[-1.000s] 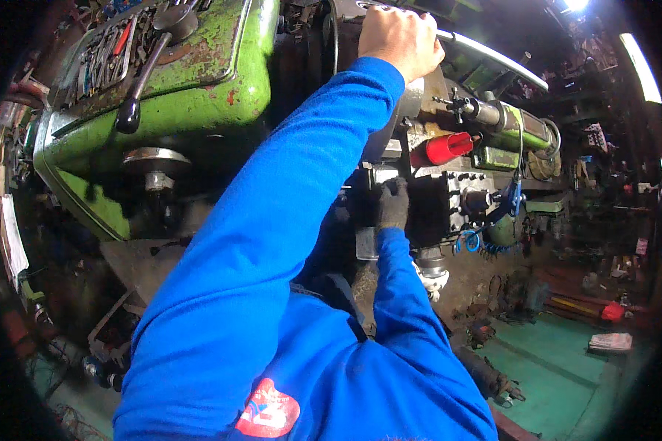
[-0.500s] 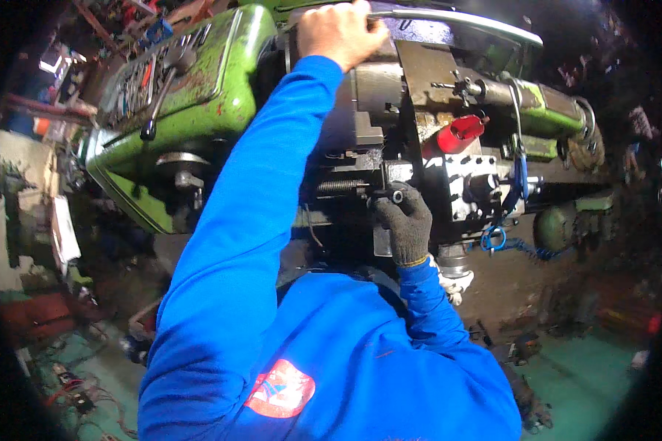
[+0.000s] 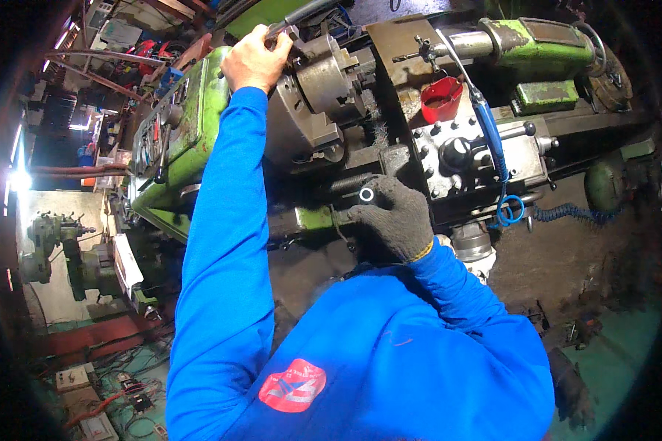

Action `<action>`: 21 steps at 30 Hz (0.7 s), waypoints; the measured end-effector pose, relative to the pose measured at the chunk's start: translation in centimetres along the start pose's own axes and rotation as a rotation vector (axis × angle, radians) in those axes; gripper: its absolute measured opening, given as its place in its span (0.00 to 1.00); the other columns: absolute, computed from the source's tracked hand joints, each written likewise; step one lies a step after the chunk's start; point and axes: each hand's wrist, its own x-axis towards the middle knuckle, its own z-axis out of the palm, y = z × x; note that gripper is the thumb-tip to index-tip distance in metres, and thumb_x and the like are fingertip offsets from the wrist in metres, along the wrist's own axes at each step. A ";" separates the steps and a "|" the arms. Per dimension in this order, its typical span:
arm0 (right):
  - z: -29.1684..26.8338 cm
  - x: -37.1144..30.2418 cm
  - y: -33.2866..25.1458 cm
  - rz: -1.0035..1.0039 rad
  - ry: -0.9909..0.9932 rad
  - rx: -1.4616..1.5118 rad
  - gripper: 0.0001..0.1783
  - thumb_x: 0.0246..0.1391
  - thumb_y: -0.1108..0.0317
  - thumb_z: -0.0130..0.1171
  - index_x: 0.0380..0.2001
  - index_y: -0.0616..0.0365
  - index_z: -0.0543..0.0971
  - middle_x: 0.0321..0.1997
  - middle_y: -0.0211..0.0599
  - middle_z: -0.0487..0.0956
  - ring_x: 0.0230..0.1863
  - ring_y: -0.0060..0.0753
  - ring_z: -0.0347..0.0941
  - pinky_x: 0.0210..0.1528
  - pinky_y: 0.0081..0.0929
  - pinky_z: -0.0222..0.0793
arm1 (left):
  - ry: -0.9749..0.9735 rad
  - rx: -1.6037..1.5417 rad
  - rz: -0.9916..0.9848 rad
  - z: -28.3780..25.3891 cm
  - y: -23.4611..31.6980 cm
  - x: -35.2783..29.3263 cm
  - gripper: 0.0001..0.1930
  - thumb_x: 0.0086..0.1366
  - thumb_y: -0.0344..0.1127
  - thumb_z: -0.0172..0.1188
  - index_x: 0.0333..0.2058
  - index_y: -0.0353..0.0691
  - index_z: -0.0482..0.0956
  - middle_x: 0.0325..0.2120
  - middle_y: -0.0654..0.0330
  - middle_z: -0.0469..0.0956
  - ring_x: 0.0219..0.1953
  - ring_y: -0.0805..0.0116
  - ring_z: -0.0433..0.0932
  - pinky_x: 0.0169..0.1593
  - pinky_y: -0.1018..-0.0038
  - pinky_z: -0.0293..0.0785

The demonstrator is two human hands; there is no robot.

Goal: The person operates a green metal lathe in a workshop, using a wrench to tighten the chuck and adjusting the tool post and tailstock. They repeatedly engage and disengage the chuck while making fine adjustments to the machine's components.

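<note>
My bare left hand (image 3: pixel 256 60) reaches up over the lathe's left end, its fingers closed around the end of a grey metal bar (image 3: pixel 301 15). Just right of it sits the large steel chuck (image 3: pixel 327 77), jaws facing right. My right hand (image 3: pixel 396 219), in a dark grey knit glove, is closed in front of the carriage. From its fingers shows a dark rod (image 3: pixel 366 195) with a pale, ring-shaped end; the rest of the rod is hidden by the glove. Right of the glove stands the square tool post (image 3: pixel 456 154) with its black-knobbed lever.
A red cup (image 3: pixel 441 101) stands behind the tool post. A blue air gun (image 3: pixel 489 136) hangs beside it with a coiled hose (image 3: pixel 574 214). The green tailstock (image 3: pixel 541 40) lies far right, the green headstock (image 3: pixel 198 110) left with tools on top. Cables (image 3: pixel 136 397) litter the floor.
My view has swung left. My left hand has moved left along with the bar, and the chuck now shows more fully. My right hand stays closed on the rod near the carriage.
</note>
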 end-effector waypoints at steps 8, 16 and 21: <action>-0.5 0.5 0.5 -0.016 -0.063 0.038 0.22 0.52 0.60 0.77 0.48 0.56 0.85 0.38 0.40 0.87 0.38 0.33 0.86 0.43 0.30 0.79 | -0.046 0.019 -0.027 -0.3 -0.1 0.0 0.23 0.61 0.64 0.63 0.38 0.51 0.85 0.36 0.52 0.89 0.40 0.45 0.88 0.43 0.50 0.81; 1.0 0.5 0.1 0.368 -0.051 1.081 0.20 0.56 0.75 0.61 0.52 0.65 0.76 0.49 0.37 0.80 0.49 0.33 0.81 0.51 0.29 0.80 | -0.026 -0.084 0.026 -0.3 0.0 0.0 0.24 0.63 0.64 0.61 0.36 0.49 0.86 0.32 0.50 0.88 0.37 0.45 0.88 0.42 0.51 0.82; 2.2 0.2 -2.3 -0.155 -0.006 -0.057 0.15 0.48 0.84 0.64 0.41 0.60 0.83 0.53 0.45 0.81 0.53 0.46 0.81 0.53 0.35 0.77 | 0.017 -0.129 0.063 -0.5 -0.4 -0.1 0.23 0.63 0.62 0.61 0.36 0.48 0.87 0.32 0.52 0.88 0.39 0.49 0.88 0.45 0.54 0.82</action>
